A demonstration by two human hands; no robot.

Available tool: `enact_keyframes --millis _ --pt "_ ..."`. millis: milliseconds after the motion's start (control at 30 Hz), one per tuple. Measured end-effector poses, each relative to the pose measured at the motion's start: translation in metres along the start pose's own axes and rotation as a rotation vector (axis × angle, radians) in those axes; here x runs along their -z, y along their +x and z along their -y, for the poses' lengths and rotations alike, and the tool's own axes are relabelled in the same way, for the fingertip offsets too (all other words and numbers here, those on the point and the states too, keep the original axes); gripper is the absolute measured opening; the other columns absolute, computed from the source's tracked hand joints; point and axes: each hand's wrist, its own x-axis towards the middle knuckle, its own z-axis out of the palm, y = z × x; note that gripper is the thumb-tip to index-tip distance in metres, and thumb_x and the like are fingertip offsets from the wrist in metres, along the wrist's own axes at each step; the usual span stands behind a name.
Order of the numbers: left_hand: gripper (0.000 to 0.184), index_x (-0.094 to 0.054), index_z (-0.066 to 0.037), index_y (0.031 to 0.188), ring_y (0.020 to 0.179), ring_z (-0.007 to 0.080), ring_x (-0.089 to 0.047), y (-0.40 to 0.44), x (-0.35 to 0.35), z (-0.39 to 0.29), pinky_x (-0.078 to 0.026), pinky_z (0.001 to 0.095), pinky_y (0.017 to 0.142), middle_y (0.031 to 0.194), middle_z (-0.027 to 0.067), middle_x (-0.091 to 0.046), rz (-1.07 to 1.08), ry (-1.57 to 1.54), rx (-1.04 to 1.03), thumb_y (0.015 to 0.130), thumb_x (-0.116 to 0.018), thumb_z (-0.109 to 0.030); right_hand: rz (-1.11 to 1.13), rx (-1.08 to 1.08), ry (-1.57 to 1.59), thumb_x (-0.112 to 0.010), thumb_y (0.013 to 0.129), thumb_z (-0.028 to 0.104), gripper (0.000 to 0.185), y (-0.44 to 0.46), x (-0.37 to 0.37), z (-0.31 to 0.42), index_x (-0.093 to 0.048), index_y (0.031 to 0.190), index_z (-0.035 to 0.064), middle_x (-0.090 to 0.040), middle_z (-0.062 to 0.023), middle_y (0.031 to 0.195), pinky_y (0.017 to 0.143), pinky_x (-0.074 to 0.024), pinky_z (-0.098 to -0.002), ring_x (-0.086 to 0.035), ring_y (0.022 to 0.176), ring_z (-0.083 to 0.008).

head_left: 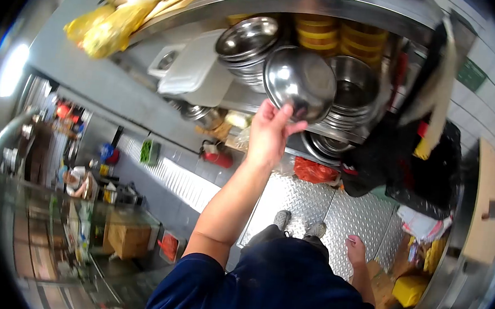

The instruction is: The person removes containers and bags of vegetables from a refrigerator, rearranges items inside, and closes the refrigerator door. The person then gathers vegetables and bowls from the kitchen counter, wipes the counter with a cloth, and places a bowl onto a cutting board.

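Observation:
A shiny round metal bowl (299, 83) is tilted in front of the shelf, and my left hand (271, 127) grips its near edge with the thumb out to the right. Just left of it is a stack of metal bowls (247, 41). On its right stand deeper metal pots (355, 84), stacked on the same metal shelf (246, 101). Low at my side hangs my right hand (356, 249), away from the shelf, its fingers curled in with nothing visible in them.
Yellow-banded round containers (317, 33) stand behind the bowls. A white plastic tub (193, 69) sits left on the shelf. Dark cloths and bags (376, 147) hang at right. Below are a red bag (315, 170), a fire extinguisher (217, 155) and patterned metal flooring (296, 198). A person (77, 180) is far left.

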Motion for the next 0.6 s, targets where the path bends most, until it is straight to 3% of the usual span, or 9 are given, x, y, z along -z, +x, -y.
enact_keyframes --millis 67,133,200,267,333,400,433,500,600 --pt "0.009 -0.057 0.0 0.106 0.094 0.0171 -0.07 -0.032 0.041 -0.013 -0.059 0.0317 0.068 0.101 0.0092 -0.068 -0.017 0.53 -0.065 0.101 -0.059 -0.007 0.043 0.024 -0.016 -0.071 0.092 0.019 0.033 0.016 -0.007 0.02 -0.066 0.118 -0.0012 -0.073 -0.0113 0.099 0.083 -0.0538 -0.0307 -0.069 0.091 -0.0179" --pt "0.009 -0.058 0.0 0.104 0.092 0.0244 -0.069 -0.062 0.103 -0.013 -0.056 0.0368 0.068 0.095 0.0134 -0.066 0.047 1.207 -0.281 0.097 -0.062 -0.004 0.062 0.065 -0.035 -0.071 0.091 0.019 0.033 0.023 -0.015 0.029 -0.066 0.118 -0.0011 -0.074 -0.0114 0.099 0.082 -0.0542 -0.0309 -0.069 0.09 -0.0181" --pt "0.012 -0.059 -0.002 0.102 0.092 0.0339 -0.065 -0.087 0.178 -0.003 -0.053 0.044 0.072 0.093 0.017 -0.063 0.131 1.529 -0.623 0.091 -0.062 -0.001 0.115 0.094 -0.125 -0.072 0.091 0.019 0.034 0.033 -0.025 0.032 -0.067 0.117 -0.001 -0.074 -0.013 0.1 0.081 -0.0549 -0.0322 -0.07 0.09 -0.0193" --pt "0.017 -0.059 -0.004 0.102 0.094 0.0404 -0.06 -0.136 0.257 0.011 -0.052 0.0488 0.078 0.096 0.0174 -0.062 -0.012 1.722 -0.311 0.086 -0.058 0.002 0.154 0.124 -0.179 -0.072 0.09 0.02 0.034 0.038 -0.037 0.037 -0.067 0.117 -0.0008 -0.074 -0.0143 0.101 0.081 -0.0554 -0.0333 -0.071 0.091 -0.0209" --pt "0.018 -0.059 -0.005 0.102 0.098 0.0389 -0.061 -0.202 0.347 0.028 -0.052 0.0507 0.079 0.098 0.017 -0.062 -0.142 1.916 0.074 0.086 -0.053 0.001 0.189 0.16 -0.252 -0.072 0.09 0.02 0.034 0.048 -0.053 0.044 -0.067 0.117 -0.0005 -0.074 -0.0154 0.102 0.081 -0.0556 -0.0349 -0.071 0.091 -0.0231" --pt "0.023 -0.065 -0.007 0.108 0.109 0.037 -0.062 -0.293 0.45 0.05 -0.054 0.0492 0.089 0.108 0.0163 -0.067 -0.291 1.962 0.457 0.086 -0.058 -0.009 0.217 0.168 -0.337 -0.072 0.089 0.021 0.035 0.054 -0.073 0.058 -0.067 0.116 -0.0003 -0.074 -0.0165 0.102 0.081 -0.0558 -0.0364 -0.072 0.09 -0.0253" --pt "0.029 -0.069 -0.008 0.115 0.117 0.0344 -0.064 -0.326 0.469 0.044 -0.053 0.0458 0.096 0.118 0.0164 -0.069 -0.373 1.865 0.95 0.089 -0.06 -0.015 0.231 0.164 -0.389 -0.072 0.089 0.021 0.035 0.057 -0.084 0.07 -0.068 0.116 -0.0003 -0.074 -0.0171 0.102 0.081 -0.0558 -0.0372 -0.072 0.09 -0.0264" --pt "0.031 -0.069 -0.009 0.117 0.113 0.0343 -0.067 -0.42 0.527 0.056 -0.055 0.0445 0.092 0.121 0.016 -0.07 -0.537 1.749 1.193 0.088 -0.065 -0.017 0.266 0.204 -0.486 -0.072 0.088 0.022 0.034 0.067 -0.117 0.101 -0.068 0.114 -0.0001 -0.074 -0.018 0.103 0.081 -0.0557 -0.0381 -0.072 0.091 -0.0281" --pt "0.035 -0.072 -0.007 0.117 0.118 0.0324 -0.066 -0.519 0.564 0.059 -0.054 0.0424 0.096 0.124 0.0172 -0.069 -0.546 1.497 1.489 0.084 -0.067 -0.016 0.356 0.289 -0.597 -0.072 0.088 0.024 0.034 0.069 -0.181 0.136 -0.069 0.112 0.0003 -0.073 -0.0191 0.103 0.083 -0.0554 -0.0386 -0.071 0.092 -0.0299"
